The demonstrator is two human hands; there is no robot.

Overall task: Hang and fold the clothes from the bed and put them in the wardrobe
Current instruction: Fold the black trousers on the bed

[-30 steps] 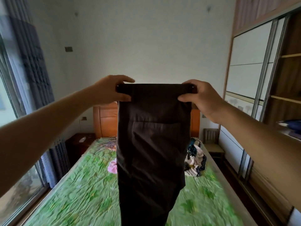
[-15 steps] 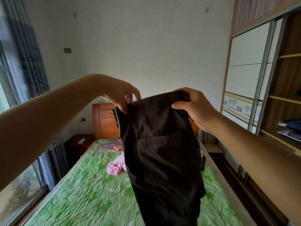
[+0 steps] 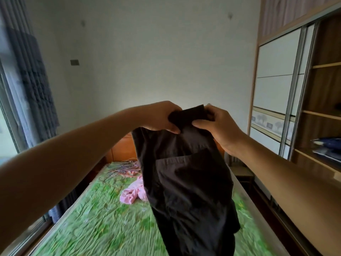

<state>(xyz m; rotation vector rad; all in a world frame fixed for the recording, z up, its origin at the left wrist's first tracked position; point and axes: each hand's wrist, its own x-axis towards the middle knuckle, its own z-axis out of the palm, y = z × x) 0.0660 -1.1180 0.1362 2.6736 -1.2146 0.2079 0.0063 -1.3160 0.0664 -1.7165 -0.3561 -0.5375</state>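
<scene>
Both hands up in front, close together. Left hand [image 3: 162, 117] grips the bunched waistband of the dark trousers [image 3: 184, 172], fingers curled over the top edge and thumb below. Right hand [image 3: 217, 126] clasps the same band just beside it, thumb on the front. Fingertips on the far side are hidden by cloth.

The trousers hang above the bed [image 3: 101, 228], tilted, back pocket facing me. The legs run out of the bottom of the frame, so I can't see the hems.

A pink garment [image 3: 132, 193] lies on the green sheet, its right part hidden behind the trousers. Further up is a tangle of thin strands [image 3: 121, 169], too blurred to identify. The headboard [image 3: 123, 150] is mostly covered.

On the right is the wardrobe [image 3: 323, 115], open, with something blue folded [image 3: 326, 146] on a shelf cut off by the frame edge.

Versus 1 s ago: the waistband was stretched flat between hands held well apart; now the hands have closed in and the band is crumpled. The patterned clothing on the right of the bed is now blocked by the trousers.
</scene>
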